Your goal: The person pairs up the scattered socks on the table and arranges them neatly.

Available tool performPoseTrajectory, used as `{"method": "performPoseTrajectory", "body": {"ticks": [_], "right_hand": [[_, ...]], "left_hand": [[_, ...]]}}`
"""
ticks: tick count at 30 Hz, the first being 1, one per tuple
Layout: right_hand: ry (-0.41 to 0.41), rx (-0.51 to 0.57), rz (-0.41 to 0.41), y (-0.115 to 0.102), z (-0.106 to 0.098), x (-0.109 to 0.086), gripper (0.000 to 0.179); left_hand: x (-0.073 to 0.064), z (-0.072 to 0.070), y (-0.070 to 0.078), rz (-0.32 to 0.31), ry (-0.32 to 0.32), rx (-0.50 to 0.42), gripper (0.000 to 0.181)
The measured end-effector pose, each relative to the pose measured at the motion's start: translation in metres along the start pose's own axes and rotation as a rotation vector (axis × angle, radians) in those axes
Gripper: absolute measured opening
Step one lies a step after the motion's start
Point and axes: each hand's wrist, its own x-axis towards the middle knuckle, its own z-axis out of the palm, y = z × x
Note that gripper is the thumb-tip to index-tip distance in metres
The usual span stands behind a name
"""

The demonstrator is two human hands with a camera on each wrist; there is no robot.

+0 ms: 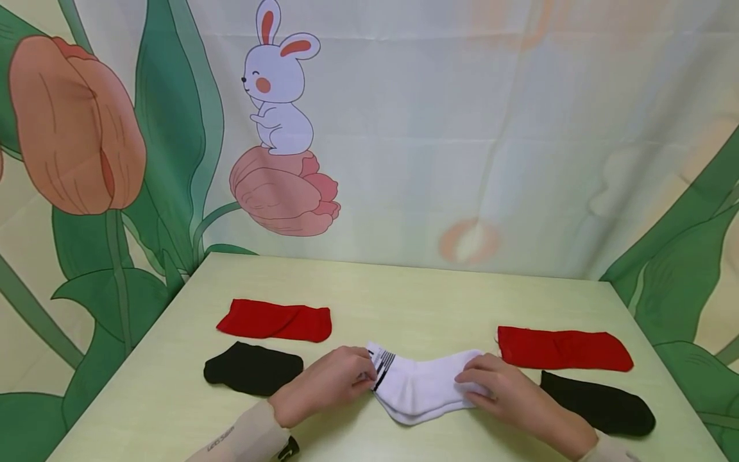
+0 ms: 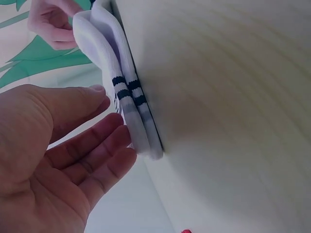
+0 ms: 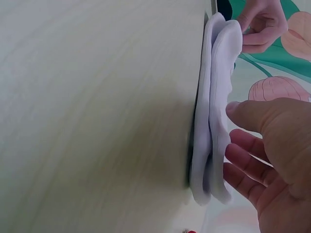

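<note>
- White sock pair (image 1: 424, 387): two white socks laid one on the other, lower centre of the head view, on the pale green table (image 1: 404, 301); the black-striped cuffs (image 1: 382, 367) point to the frame's left.
- Left hand (image 1: 326, 382): fingers nearly straight, tips resting on the cuff end; it grips nothing.
- Right hand (image 1: 502, 388): fingers relaxed and extended, pressing lightly on the toe end.
- Doing the step well, as a judgement: both ends should be pressed flat and the edges kept matched, so the upper sock does not slide off the lower one.
- Left wrist view: shows the two striped cuffs (image 2: 127, 92) stacked in separate layers, which the head view hardly resolves.
- Right wrist view: shows the two toe layers (image 3: 214, 141) edge-on.
- Head view only: red socks (image 1: 274, 320) (image 1: 562, 350) and black socks (image 1: 253, 367) (image 1: 597, 402) at either side, and the printed backdrop (image 1: 277, 96).
</note>
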Motion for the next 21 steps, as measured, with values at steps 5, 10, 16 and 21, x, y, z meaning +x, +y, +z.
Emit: {"method": "performPoseTrajectory", "body": {"ticks": [5, 10, 16, 21], "right_hand": [[-0.014, -0.004, -0.013, 0.0001, 0.0019, -0.0013, 0.032], [0.009, 0.005, -0.050, 0.0008, 0.0043, -0.0027, 0.028], [-0.030, 0.021, 0.001, -0.0023, 0.0070, -0.0050, 0.024], [-0.055, 0.020, 0.048, -0.0047, 0.0068, -0.0049, 0.022]], "left_hand": [[0.0004, 0.0017, 0.0005, -0.016, -0.032, 0.024, 0.003], [0.0000, 0.0030, 0.0006, -0.018, -0.029, 0.040, 0.003], [-0.0011, 0.0054, 0.0000, -0.005, -0.021, 0.058, 0.004], [-0.0022, 0.0055, 0.0004, -0.001, -0.010, 0.060, 0.004]]}}
